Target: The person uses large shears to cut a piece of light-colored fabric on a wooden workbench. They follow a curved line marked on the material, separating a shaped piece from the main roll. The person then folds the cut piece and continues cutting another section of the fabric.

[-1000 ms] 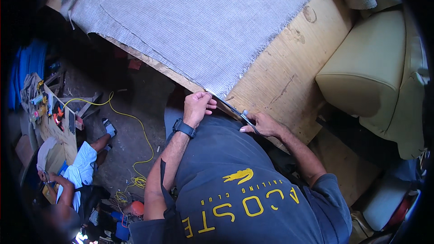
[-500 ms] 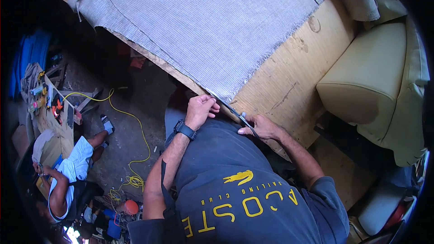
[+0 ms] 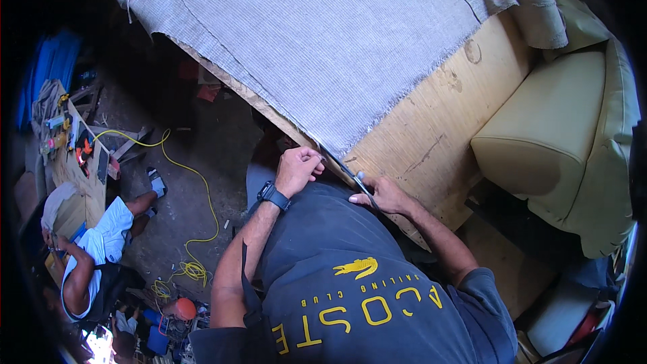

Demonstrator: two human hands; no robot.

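Left hand: the bare left hand (image 3: 298, 170) is beside the near corner of the fabric, fingers curled inward with the thumb close to the fingertips; I cannot tell whether they pinch anything. A black wristwatch with a broad strap (image 3: 273, 195) sits on its wrist.
Right hand: the bare right hand (image 3: 387, 195) grasps the handles of the scissors, fingers wrapped about them, its thumb on the near side.
Scissors: the long dark metal scissors (image 3: 347, 172) lie slantwise at the table edge, tips toward the left hand, blades alongside the fabric's near corner; how far the blades are parted is too small to tell.
Fabric: the large light grey woven cloth (image 3: 323, 61) spreads flat over the table, with a frayed right edge and its near corner beside the blades.
Table: the pale, stained plywood tabletop (image 3: 431, 121) shows bare to the right of the cloth.
Right side: a beige padded upholstery piece (image 3: 539, 114) stands beside the tabletop.
Left side: a co-worker in light clothing (image 3: 101, 236) sits well apart, near a yellow cord (image 3: 210, 195) looping across the dark floor (image 3: 182, 209).
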